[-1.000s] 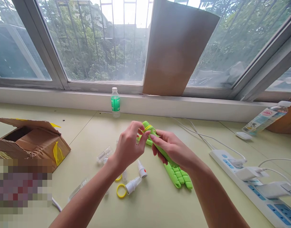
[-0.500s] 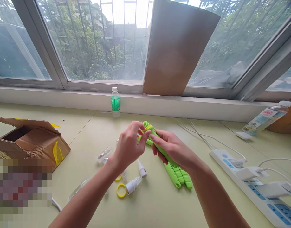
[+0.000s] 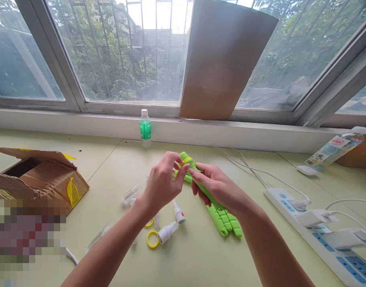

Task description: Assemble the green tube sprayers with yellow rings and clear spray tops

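Observation:
My right hand is closed around a green plastic tube with a threaded end pointing up and away. A yellow ring sits around the tube's neck, just below the threads. Thumb and forefinger of my left hand are closed on that ring, partly hiding it. Beneath my right hand, several ribbed green tubes lie side by side. Nearer me lie a white threaded fitting, a white pointed nozzle and a loose yellow ring. Clear plastic tubes are partly covered by my left arm.
An open cardboard box stands at the left. By the window ledge is a green-labelled bottle. A white power strip with plugs and cables runs along the right, with a larger tilted bottle behind it.

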Available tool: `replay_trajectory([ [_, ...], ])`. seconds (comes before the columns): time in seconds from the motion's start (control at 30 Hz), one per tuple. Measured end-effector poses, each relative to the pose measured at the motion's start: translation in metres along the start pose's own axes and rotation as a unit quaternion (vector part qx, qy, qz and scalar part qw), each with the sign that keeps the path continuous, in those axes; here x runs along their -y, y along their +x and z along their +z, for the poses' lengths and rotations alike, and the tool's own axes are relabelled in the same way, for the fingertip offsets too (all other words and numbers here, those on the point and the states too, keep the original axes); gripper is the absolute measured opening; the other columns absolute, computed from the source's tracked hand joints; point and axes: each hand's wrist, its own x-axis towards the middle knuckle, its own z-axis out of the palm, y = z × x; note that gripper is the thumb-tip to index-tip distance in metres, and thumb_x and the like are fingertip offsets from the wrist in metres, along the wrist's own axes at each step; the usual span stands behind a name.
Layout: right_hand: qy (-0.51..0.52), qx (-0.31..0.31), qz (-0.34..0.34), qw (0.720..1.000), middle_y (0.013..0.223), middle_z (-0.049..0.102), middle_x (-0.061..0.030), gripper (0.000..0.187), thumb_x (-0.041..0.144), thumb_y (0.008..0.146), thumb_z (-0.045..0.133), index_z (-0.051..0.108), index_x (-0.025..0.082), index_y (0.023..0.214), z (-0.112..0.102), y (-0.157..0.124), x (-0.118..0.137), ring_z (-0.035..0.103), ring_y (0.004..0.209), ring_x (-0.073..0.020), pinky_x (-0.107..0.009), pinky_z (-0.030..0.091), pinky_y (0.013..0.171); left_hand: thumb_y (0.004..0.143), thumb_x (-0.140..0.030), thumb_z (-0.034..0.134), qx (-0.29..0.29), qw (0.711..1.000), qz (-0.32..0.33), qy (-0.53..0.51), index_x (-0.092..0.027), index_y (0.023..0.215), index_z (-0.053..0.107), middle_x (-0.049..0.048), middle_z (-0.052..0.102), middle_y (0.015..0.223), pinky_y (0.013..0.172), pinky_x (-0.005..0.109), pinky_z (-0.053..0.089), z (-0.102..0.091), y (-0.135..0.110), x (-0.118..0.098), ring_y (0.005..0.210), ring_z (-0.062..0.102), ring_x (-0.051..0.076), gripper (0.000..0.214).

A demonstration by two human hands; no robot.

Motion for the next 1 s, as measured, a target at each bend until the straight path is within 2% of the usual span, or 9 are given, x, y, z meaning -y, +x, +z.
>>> replay_trajectory([
  [0.57,-0.003,0.000,-0.001,1.000,0.069,0.058,0.0004,0.032,0.048,0.095,0.043,0.053,0.018,0.087,0.0000,0.0002,0.0006,0.048,0.042,-0.0067,-0.019,0.036,0.038,0.090,-0.028,0.055,0.000,1.000,-0.002,0.005,-0.020,0.092,0.045,0.0026,0.061,0.095,0.059,0.024,0.055,0.0008,-0.0002,-0.0008,0.068,0.063,0.010,0.012],
  [1.0,0.009,0.014,0.008,1.000,0.069,0.058,0.0007,0.031,0.048,0.096,0.043,0.052,0.018,0.091,-0.0034,-0.0022,0.0023,0.047,0.042,-0.0064,-0.018,0.035,0.038,0.090,-0.027,0.057,-0.009,0.999,0.031,0.002,-0.019,0.088,0.049,0.0010,0.062,0.089,0.063,0.024,0.055,-0.0023,0.0018,0.0008,0.069,0.060,0.010,0.011],
])
